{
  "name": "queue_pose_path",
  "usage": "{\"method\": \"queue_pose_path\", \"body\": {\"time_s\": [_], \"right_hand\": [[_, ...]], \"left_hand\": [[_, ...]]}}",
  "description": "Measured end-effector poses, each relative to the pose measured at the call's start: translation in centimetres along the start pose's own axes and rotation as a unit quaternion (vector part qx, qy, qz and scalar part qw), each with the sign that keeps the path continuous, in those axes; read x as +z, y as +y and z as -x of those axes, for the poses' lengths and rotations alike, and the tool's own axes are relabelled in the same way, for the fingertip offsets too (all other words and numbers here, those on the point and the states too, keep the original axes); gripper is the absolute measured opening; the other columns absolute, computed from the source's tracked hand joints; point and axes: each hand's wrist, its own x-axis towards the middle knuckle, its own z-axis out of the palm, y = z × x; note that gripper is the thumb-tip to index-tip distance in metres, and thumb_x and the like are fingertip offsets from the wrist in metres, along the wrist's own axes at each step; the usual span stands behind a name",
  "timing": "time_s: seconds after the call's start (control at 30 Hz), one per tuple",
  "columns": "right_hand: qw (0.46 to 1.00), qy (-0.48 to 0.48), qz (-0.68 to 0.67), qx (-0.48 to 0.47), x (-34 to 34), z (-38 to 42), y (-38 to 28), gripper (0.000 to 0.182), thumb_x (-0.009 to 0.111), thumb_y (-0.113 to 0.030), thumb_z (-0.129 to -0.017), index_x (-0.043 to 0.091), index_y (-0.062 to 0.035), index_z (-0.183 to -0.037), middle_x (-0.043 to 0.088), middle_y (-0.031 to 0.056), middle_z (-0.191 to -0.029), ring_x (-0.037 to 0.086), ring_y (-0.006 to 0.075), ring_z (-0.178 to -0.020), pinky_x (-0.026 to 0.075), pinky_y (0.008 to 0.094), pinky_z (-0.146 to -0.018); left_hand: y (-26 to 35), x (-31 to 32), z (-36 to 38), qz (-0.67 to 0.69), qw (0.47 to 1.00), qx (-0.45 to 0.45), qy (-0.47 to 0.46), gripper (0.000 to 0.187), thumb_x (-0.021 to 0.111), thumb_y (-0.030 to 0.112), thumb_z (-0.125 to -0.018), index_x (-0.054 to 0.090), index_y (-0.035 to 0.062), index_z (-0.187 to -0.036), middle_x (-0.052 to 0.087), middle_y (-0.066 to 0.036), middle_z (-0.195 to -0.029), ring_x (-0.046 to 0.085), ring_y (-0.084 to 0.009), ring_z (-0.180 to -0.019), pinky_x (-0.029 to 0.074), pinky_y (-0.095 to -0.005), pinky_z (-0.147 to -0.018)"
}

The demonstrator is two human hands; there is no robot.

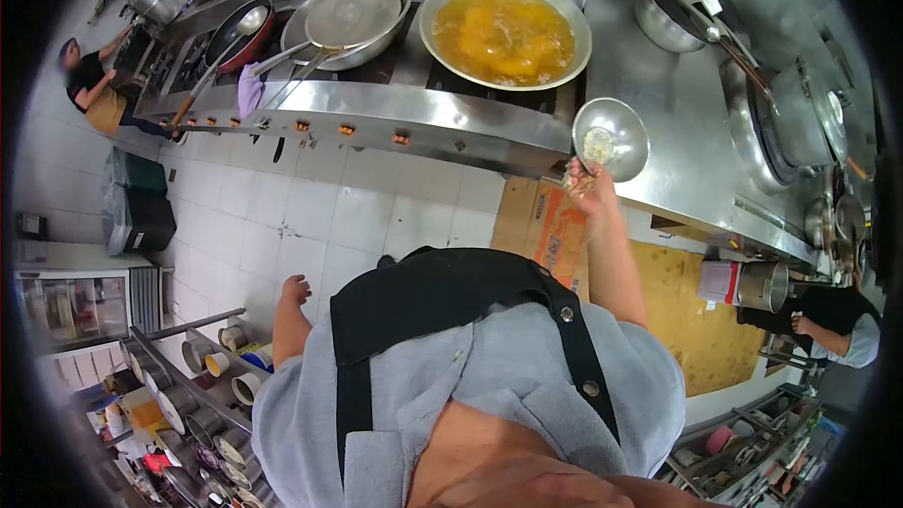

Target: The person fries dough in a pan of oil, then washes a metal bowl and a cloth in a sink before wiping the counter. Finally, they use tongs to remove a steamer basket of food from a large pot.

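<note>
My right hand point(590, 188) is at the near rim of a small steel bowl point(631, 132), its fingers curled, with pale chopped bits stuck to them. More pale bits point(598, 145) lie in the bottom of the bowl. That bowl rests on the steel counter, just right of the stove. My left hand point(297, 289) hangs out to the left over the floor, fingers loosely bent and holding nothing. Ahead on the stove, a wide pan point(429, 33) holds bubbling yellow oil with golden pieces point(499, 33) in it.
Left of the oil pan, a strainer point(353, 14) lies over a metal bowl, beside a red-rimmed pan point(249, 47) with a ladle. Pots point(809, 118) crowd the right counter. Two other people point(94, 85) stand far left and far right. Cardboard point(541, 226) lies below the counter.
</note>
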Motion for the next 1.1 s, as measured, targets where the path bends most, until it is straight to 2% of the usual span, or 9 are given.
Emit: {"method": "queue_pose_path", "body": {"time_s": [0.07,0.27,0.37,0.47,0.57,0.63,0.7,0.77,1.1], "right_hand": [[0.998,-0.033,0.037,0.042,0.2,0.8,2.0,0.019,0.040,-0.015,-0.086,0.052,0.0001,-0.085,0.054,0.0083,-0.071,0.049,0.0167,-0.059,0.041,0.0258,-0.050],[0.979,0.008,0.134,0.151,0.9,1.4,10.5,0.019,0.043,-0.018,-0.081,0.053,-0.0017,-0.082,0.054,0.0071,-0.068,0.047,0.0159,-0.054,0.039,0.0266,-0.048],[0.968,0.038,0.151,0.195,1.3,0.9,14.9,0.019,0.043,-0.018,-0.080,0.053,-0.0022,-0.082,0.054,0.0069,-0.067,0.047,0.0157,-0.053,0.038,0.0266,-0.047],[0.958,0.060,0.168,0.225,3.3,0.8,19.3,0.018,0.043,-0.018,-0.079,0.053,-0.0023,-0.080,0.051,0.0059,-0.064,0.045,0.0152,-0.052,0.037,0.0257,-0.046],[0.948,0.053,0.196,0.246,5.8,0.2,23.6,0.018,0.044,-0.018,-0.078,0.052,-0.0021,-0.078,0.050,0.0056,-0.063,0.044,0.0140,-0.050,0.037,0.0253,-0.046],[0.936,0.022,0.213,0.279,7.3,-1.0,26.5,0.017,0.044,-0.017,-0.078,0.052,-0.0027,-0.077,0.050,0.0056,-0.062,0.043,0.0137,-0.049,0.037,0.0253,-0.045],[0.923,0.003,0.241,0.299,9.0,-2.0,29.0,0.016,0.044,-0.017,-0.078,0.051,-0.0034,-0.076,0.050,0.0055,-0.061,0.043,0.0137,-0.049,0.038,0.0254,-0.045],[0.909,-0.006,0.283,0.307,11.5,-2.0,31.2,0.015,0.043,-0.016,-0.077,0.051,-0.0042,-0.074,0.051,0.0053,-0.061,0.043,0.0137,-0.048,0.038,0.0257,-0.045],[0.836,-0.047,0.429,0.338,20.6,-5.3,38.8,0.015,0.048,-0.020,-0.077,0.048,-0.0064,-0.071,0.051,0.0057,-0.058,0.044,0.0144,-0.046,0.037,0.0280,-0.040]], "left_hand": [[-0.4,0.0,-0.3,0.152,0.985,-0.077,-0.038,0.025,0.055,0.010,-0.081,0.057,-0.0021,-0.102,0.062,-0.022,-0.087,0.062,-0.0268,-0.068,0.051,-0.0419,-0.054],[2.3,-2.9,1.7,-0.027,0.999,-0.005,-0.047,0.023,0.056,0.018,-0.085,0.057,-0.0028,-0.093,0.060,-0.016,-0.069,0.054,-0.0227,-0.046,0.049,-0.0369,-0.043],[5.3,-5.8,4.3,-0.098,0.995,0.003,-0.026,0.028,0.056,0.024,-0.084,0.058,-0.0030,-0.090,0.058,-0.014,-0.063,0.054,-0.0204,-0.047,0.049,-0.0347,-0.043],[0.2,-8.8,-1.1,-0.055,0.998,-0.020,0.036,0.040,0.057,0.035,-0.082,0.060,-0.0043,-0.091,0.062,-0.018,-0.072,0.060,-0.0262,-0.061,0.052,-0.0382,-0.053],[-4.4,-12.3,-6.0,-0.181,0.979,0.079,0.046,0.050,0.058,0.043,-0.080,0.058,-0.0010,-0.105,0.061,-0.021,-0.098,0.060,-0.0317,-0.088,0.049,-0.0395,-0.076],[-4.8,-13.7,-7.4,-0.234,0.942,0.191,0.148,0.056,0.055,0.044,-0.080,0.054,-0.0009,-0.114,0.057,-0.023,-0.110,0.054,-0.0358,-0.104,0.043,-0.0384,-0.090],[-1.5,-16.2,-8.9,-0.232,0.934,0.216,0.163,0.068,0.053,0.050,-0.080,0.042,0.0037,-0.128,0.044,-0.021,-0.128,0.042,-0.0322,-0.119,0.035,-0.0393,-0.098],[4.1,-17.9,-8.9,-0.262,0.933,0.179,0.170,0.077,0.050,0.061,-0.077,0.028,0.0199,-0.138,0.021,-0.011,-0.145,0.017,-0.0420,-0.131,0.019,-0.0622,-0.099],[28.9,-19.7,-11.7,-0.253,0.832,0.437,0.229,0.070,0.049,0.056,-0.082,0.026,0.0234,-0.139,0.015,-0.010,-0.147,0.006,-0.0376,-0.135,0.010,-0.0561,-0.105]]}}
